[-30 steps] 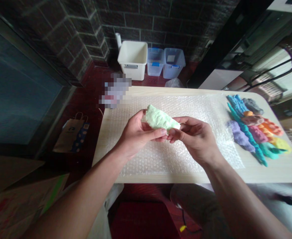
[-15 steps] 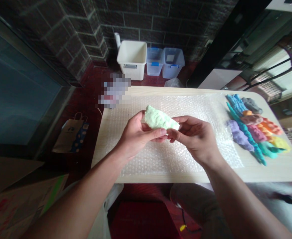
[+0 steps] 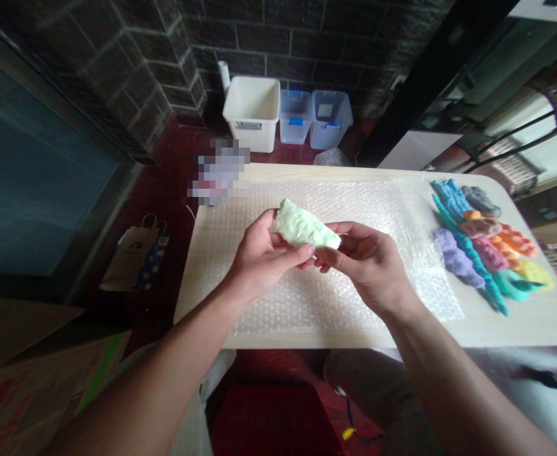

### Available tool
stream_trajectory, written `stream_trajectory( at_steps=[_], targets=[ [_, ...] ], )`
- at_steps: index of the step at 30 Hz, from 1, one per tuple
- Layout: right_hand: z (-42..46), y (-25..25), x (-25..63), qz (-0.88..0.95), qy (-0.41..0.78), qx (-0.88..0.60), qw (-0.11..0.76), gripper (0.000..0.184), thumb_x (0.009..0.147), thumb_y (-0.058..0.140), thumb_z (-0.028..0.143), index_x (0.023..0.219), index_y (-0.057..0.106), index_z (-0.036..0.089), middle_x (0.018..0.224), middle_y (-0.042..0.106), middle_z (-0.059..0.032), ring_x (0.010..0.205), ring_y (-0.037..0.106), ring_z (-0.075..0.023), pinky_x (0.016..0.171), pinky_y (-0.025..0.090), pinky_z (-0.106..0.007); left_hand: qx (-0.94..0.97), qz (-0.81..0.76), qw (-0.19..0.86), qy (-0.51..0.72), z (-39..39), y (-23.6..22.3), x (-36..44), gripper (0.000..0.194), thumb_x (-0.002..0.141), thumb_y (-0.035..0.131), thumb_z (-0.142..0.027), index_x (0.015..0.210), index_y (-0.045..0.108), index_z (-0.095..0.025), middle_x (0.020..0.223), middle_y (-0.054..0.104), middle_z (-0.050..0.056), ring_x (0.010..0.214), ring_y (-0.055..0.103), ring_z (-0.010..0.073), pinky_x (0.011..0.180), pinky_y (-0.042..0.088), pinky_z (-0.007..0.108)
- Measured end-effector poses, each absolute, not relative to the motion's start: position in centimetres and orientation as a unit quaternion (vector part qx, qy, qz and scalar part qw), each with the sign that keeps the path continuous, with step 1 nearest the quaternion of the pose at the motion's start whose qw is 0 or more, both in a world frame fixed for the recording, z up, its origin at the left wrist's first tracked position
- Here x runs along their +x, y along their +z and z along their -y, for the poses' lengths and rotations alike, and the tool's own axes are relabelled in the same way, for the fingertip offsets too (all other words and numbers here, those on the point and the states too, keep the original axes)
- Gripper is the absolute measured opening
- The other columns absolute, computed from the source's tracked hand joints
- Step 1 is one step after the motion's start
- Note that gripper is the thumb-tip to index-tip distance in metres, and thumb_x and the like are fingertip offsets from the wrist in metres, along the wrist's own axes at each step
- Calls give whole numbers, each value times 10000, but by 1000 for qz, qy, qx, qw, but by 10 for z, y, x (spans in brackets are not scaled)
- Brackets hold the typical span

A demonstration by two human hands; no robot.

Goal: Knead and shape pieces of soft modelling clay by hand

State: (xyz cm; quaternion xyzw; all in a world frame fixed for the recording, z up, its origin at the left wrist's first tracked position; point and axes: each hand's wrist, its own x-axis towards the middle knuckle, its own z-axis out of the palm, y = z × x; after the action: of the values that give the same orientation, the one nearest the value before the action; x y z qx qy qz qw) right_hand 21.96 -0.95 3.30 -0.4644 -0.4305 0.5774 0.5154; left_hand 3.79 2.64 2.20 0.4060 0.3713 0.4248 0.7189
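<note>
Between my two hands I hold a pale green lump of modelling clay [image 3: 304, 225], raised above a sheet of bubble wrap [image 3: 297, 310]. It has an uneven, dented surface and narrows toward the right. My left hand [image 3: 263, 250] is closed around its left and lower side, thumb along the near edge. At the narrower right end, my right hand [image 3: 366, 256] pinches it with the thumb and fingers. The fingers behind the clay are partly hidden.
Several coloured clay pieces lie on the table's right side, among them a purple one [image 3: 456, 258] and a long teal one [image 3: 473, 259]. Beyond the pale table [image 3: 402, 339] stand a white bin [image 3: 252, 130] and clear plastic boxes [image 3: 331, 126]. A paper bag [image 3: 128, 259] is on the floor at left.
The clay and both hands have shifted very slightly; the grip looks the same. Nothing else has visibly moved.
</note>
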Motion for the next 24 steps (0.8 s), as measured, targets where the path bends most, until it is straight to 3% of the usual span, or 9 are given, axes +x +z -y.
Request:
stream_trajectory(
  at_steps=[6,13,24],
  targets=[
    [10,34,219,431,575,-464,518,396,698,984,285,1016,781,164,788,808,-38,647,732,-153,617,604,-284,408,-373,713,432,-26,23,39,614,629,993,-251,1080,588,-157,860,767,42,627,726,157,575,610,257],
    [9,34,227,425,586,-456,516,333,778,928,304,1045,790,163,800,792,-33,686,719,-149,640,588,-281,402,-344,739,417,-27,28,36,426,778,905,-279,1088,650,-138,946,780,78,749,763,178,699,647,292],
    [9,33,226,408,605,-457,509,385,735,962,267,1049,767,160,740,784,-40,649,720,-164,620,572,-292,418,-356,716,431,-27,23,37,469,735,942,-279,1079,651,-150,891,788,54,671,749,155,622,651,261]
  ],
)
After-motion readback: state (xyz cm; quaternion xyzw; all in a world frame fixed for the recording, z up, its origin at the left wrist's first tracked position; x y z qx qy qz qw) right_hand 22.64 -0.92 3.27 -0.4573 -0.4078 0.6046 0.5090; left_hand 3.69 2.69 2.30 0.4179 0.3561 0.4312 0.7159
